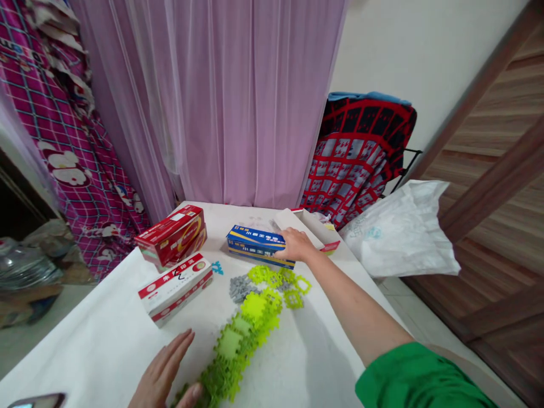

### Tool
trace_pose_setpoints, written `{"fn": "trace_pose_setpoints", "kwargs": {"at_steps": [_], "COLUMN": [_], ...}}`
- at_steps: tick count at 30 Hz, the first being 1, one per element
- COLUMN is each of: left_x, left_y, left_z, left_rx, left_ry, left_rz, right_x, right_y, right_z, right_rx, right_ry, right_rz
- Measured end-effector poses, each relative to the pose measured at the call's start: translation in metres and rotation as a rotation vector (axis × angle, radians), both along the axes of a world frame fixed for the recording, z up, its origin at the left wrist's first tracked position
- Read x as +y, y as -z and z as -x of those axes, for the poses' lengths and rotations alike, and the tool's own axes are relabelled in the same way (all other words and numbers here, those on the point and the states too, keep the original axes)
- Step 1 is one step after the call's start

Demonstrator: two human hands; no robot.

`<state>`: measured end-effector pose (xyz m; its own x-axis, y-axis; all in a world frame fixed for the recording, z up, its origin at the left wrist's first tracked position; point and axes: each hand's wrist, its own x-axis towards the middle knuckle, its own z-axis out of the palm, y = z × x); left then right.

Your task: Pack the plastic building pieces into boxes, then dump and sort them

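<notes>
A white-covered table (97, 320) stands before a lilac curtain (255, 113). Near its far edge, the right hand (296, 245) clasps the right end of a blue box (254, 245), probably stiff but crushable card, best held across its width. The left hand (160, 371) spreads beside green interlocking pieces (232, 344).

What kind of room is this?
It looks like a room in someone's home: there's a lilac curtain, cartoon-print fabric hanging beside it, and yellow-green interlocking pieces that could be toys.
</notes>
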<state>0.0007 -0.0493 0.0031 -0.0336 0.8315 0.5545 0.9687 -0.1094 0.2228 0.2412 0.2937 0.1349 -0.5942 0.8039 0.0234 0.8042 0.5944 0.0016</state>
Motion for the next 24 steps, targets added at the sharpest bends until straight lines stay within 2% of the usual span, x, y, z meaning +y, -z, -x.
{"fn": "trace_pose_setpoints", "kwargs": {"at_steps": [3, 5, 7, 9, 12, 14, 16, 19, 24], "left_x": [-0.013, -0.007, 0.012, 0.040, 0.084, 0.104, 0.114, 0.109, 0.072], "left_y": [0.006, 0.009, 0.005, -0.007, -0.029, -0.039, -0.043, -0.040, -0.021], "left_z": [-0.020, -0.038, -0.059, -0.079, -0.102, -0.107, -0.105, -0.093, -0.077], "left_rx": [0.170, 0.251, 0.269, 0.215, 0.088, 0.069, 0.068, 0.072, 0.070], "left_ry": [0.081, 0.153, 0.191, 0.197, 0.114, 0.036, -0.056, -0.172, -0.254], "left_rz": [0.074, 0.146, 0.261, 0.435, 0.658, 0.666, 0.650, 0.643, 0.671], "right_x": [-0.027, -0.049, -0.072, -0.092, -0.113, -0.122, -0.129, -0.138, -0.149], "right_y": [-0.004, -0.002, 0.003, 0.009, 0.017, 0.021, 0.024, 0.031, 0.047], "right_z": [-0.039, -0.067, -0.092, -0.113, -0.139, -0.154, -0.167, -0.183, -0.201], "right_rx": [0.059, 0.119, 0.180, 0.213, 0.232, 0.251, 0.265, 0.265, 0.292], "right_ry": [0.088, 0.157, 0.217, 0.258, 0.330, 0.375, 0.399, 0.420, 0.507], "right_rz": [-0.011, -0.016, 0.008, 0.032, 0.044, 0.033, 0.027, 0.032, 0.041]}}
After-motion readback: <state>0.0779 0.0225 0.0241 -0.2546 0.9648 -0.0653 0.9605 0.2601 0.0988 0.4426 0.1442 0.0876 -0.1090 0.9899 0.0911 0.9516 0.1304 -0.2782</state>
